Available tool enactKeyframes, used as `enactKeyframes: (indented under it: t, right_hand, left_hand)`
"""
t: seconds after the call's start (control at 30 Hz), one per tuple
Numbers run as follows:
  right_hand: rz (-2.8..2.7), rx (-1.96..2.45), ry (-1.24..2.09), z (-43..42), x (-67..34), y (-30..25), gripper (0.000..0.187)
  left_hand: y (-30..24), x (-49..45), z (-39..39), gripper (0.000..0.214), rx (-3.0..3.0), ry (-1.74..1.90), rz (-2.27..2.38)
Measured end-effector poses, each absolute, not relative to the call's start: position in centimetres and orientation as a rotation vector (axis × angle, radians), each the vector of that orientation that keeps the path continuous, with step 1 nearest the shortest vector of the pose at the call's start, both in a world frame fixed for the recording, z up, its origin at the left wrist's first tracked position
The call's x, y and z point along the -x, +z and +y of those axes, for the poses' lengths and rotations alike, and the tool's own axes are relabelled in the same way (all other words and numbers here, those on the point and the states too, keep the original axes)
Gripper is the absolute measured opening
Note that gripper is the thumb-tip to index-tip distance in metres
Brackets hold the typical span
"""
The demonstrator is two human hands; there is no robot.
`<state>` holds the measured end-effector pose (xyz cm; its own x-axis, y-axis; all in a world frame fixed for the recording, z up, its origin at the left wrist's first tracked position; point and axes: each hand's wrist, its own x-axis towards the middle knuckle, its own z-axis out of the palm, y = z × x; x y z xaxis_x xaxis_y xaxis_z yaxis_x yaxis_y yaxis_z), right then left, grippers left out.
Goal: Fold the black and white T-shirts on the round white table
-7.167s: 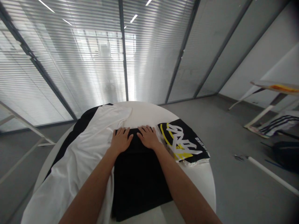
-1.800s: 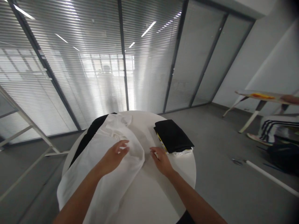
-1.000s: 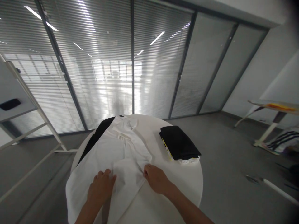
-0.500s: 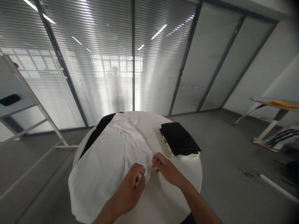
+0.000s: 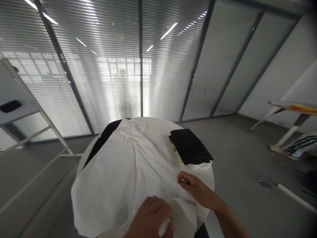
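A white cloth garment [image 5: 111, 178] lies spread and wrinkled over the round white table [image 5: 160, 125], its near left part hanging over the edge. My left hand [image 5: 153, 215], somewhat blurred, is closed on the garment at the near side, with white fabric showing by the thumb. Farther right, my right hand [image 5: 196, 189] pinches the garment's right edge, fingers curled in. Dark fabric [image 5: 105, 137] shows from under the garment along the table's far left.
A folded stack with black cloth on top [image 5: 190, 147] sits at the table's right, with yellow and white layers beneath. At left stands a white-framed board [image 5: 47, 117]. Glass partitions with blinds [image 5: 119, 82] rise behind. Another table [image 5: 294, 105] is at far right.
Both hands have moved nearer to me and to the right, the right hand farther out. The garment's right side, bunched before, is now drawn out across the table's front.
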<state>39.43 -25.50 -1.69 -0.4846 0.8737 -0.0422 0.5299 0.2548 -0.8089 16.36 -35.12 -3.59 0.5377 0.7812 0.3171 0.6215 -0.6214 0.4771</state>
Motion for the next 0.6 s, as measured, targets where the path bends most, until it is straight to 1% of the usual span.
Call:
enactKeyframes:
  t: [0.1,0.13,0.17,0.27,0.37,0.43,0.47,0.57,0.6]
  right_hand:
    - [-2.004,1.393,1.057,-25.0,-41.9,-2.6,0.011]
    - [-1.978,1.445,1.035,-25.0,-42.5,-3.0,0.012]
    - [-1.961,1.509,1.005,-24.9,-43.0,-3.5,0.012]
    - [-2.001,1.692,0.836,-25.0,-43.2,-5.0,0.015]
    - [-2.121,1.771,0.458,-25.1,-41.4,-5.9,0.021]
    - [-2.193,1.701,0.212,-24.8,-39.2,-5.9,0.018]
    - [-2.24,1.622,0.155,-24.6,-37.8,-5.7,0.018]
    - [-2.397,1.403,0.147,-23.4,-33.3,-5.1,0.038]
    - [-2.436,1.379,0.136,-22.8,-31.9,-4.9,0.041]
  left_hand:
    - [-3.8,-10.9,-35.6,0.034,-2.257,0.629,1.87]
    - [-4.4,-9.5,-35.8,0.035,-2.215,0.562,2.019]
    - [-5.2,-8.5,-36.0,0.033,-2.206,0.503,2.073]
    - [-7.8,-7.6,-36.7,0.027,-2.338,0.518,2.024]
    - [-9.4,-8.7,-37.4,0.024,-2.458,0.594,1.982]
    - [-9.6,-9.5,-37.5,0.019,-2.483,0.579,1.984]
    - [-9.6,-9.7,-37.5,0.018,-2.487,0.556,1.98]
    - [-9.3,-10.0,-37.1,0.026,-2.48,0.501,1.962]
    - [-9.2,-10.0,-37.0,0.027,-2.477,0.491,1.955]
